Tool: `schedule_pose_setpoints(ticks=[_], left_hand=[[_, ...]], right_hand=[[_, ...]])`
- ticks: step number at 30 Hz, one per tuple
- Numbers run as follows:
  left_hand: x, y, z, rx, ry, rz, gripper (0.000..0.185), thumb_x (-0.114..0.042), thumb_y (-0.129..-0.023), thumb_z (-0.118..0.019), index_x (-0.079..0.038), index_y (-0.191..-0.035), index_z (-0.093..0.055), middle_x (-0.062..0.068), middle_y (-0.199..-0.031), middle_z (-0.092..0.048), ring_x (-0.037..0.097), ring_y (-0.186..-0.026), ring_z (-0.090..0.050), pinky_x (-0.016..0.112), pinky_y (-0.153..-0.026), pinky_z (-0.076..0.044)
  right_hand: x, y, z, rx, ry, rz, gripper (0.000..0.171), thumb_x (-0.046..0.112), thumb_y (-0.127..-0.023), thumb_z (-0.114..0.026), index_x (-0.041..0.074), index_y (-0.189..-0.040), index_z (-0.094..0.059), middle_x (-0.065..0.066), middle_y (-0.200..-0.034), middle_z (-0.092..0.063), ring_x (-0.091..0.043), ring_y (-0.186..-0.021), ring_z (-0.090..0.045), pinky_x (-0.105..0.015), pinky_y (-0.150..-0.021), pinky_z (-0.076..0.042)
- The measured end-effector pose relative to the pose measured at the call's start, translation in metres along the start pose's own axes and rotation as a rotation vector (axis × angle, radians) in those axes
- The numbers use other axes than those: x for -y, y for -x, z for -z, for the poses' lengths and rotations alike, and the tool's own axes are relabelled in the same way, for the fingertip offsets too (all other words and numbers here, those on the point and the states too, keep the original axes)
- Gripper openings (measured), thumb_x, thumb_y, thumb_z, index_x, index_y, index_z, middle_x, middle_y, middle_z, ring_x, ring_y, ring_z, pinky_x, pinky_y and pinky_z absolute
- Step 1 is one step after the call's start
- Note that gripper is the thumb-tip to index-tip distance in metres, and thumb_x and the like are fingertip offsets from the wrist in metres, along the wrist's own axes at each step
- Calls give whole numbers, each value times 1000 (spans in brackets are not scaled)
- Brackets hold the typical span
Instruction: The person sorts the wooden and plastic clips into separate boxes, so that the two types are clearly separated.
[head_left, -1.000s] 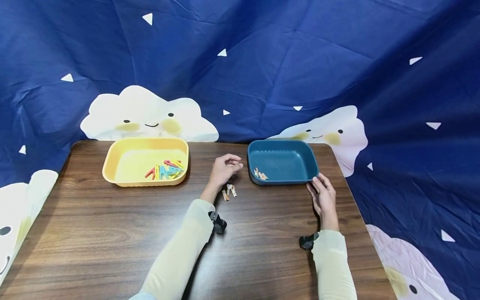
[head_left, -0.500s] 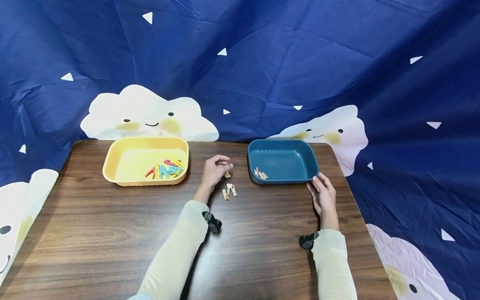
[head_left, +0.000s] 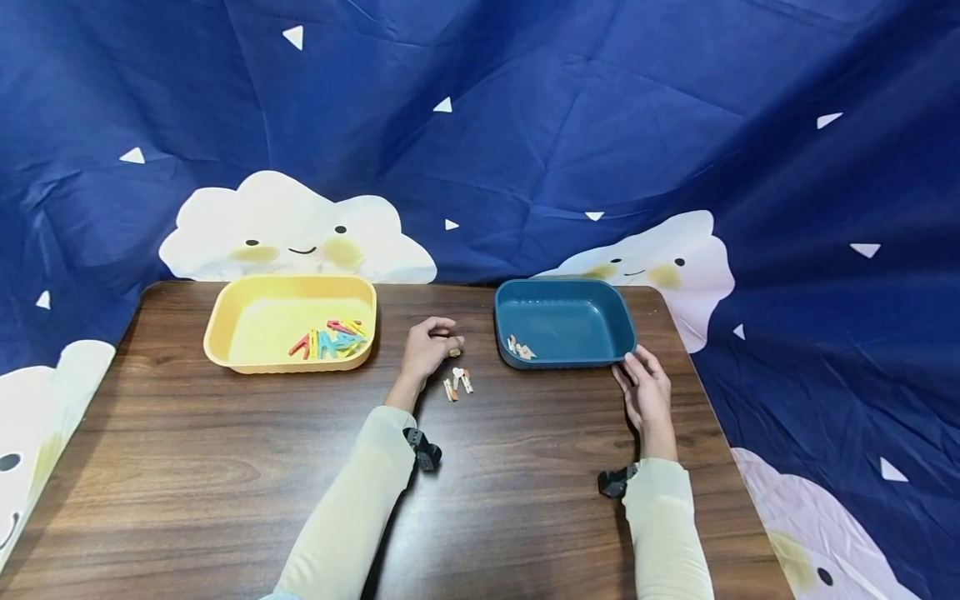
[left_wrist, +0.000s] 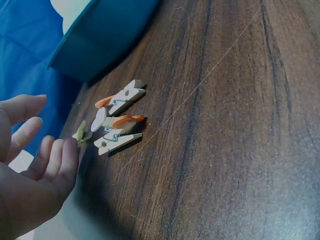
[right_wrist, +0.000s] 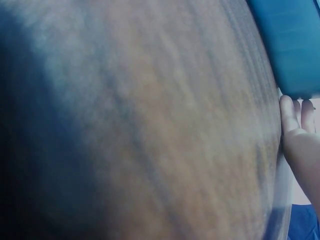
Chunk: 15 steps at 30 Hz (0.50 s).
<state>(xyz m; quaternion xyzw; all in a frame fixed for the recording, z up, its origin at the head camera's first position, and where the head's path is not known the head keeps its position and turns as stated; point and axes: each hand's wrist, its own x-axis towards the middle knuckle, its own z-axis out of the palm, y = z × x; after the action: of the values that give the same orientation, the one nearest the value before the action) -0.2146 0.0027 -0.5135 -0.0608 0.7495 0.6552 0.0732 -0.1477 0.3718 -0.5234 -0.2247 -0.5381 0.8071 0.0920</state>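
Observation:
My left hand (head_left: 426, 352) hovers over the table with thumb and fingers apart, holding nothing visible. A small clothespin with a yellowish ornament (left_wrist: 81, 131) lies by its fingertips, partly hidden. Several wooden clothespins (left_wrist: 120, 142) with orange and white ornaments lie together just beyond that hand in the left wrist view. On the right, my right hand (head_left: 647, 392) touches the near right corner of a dark blue bin (head_left: 566, 364), its fingers fairly straight. A few small wooden clothespins (head_left: 521, 348) rest in the bin's near left corner.
A yellow bin (head_left: 247, 367) stands at the back left, with several coloured plastic clothespins (head_left: 330, 342) in its near right corner. The brown wooden table (head_left: 225, 467) reaches back to a blue curtain (head_left: 510, 125) with cloud prints.
My left hand has drawn left, away from the blue bin, and lowered beside the yellowish clothespin, which came into sight. The right hand stays at the bin's corner.

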Motion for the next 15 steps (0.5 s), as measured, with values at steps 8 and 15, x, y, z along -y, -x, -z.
schedule_pose_setpoints(ticks=[8,15], left_hand=[[1,0,-2,31,-127,19,44,-9,-82,-81,-3,-123,-67,15,-111,-63,28,-99,-59,40,-89,-49],[6,-4,-10,-28,-375,-53,40,-13,-80,-85,-6,-117,-71,8,-97,-65,28,-91,-59,43,-87,-49]], right_hand=[[0,0,-1,-2,4,-2,44,10,-101,-63,4,-143,-51,-7,-129,-50,-22,-125,-51,-41,-113,-40],[0,1,-1,-8,8,-1,43,10,-101,-63,4,-142,-51,-7,-127,-50,-21,-123,-53,-40,-112,-40]])
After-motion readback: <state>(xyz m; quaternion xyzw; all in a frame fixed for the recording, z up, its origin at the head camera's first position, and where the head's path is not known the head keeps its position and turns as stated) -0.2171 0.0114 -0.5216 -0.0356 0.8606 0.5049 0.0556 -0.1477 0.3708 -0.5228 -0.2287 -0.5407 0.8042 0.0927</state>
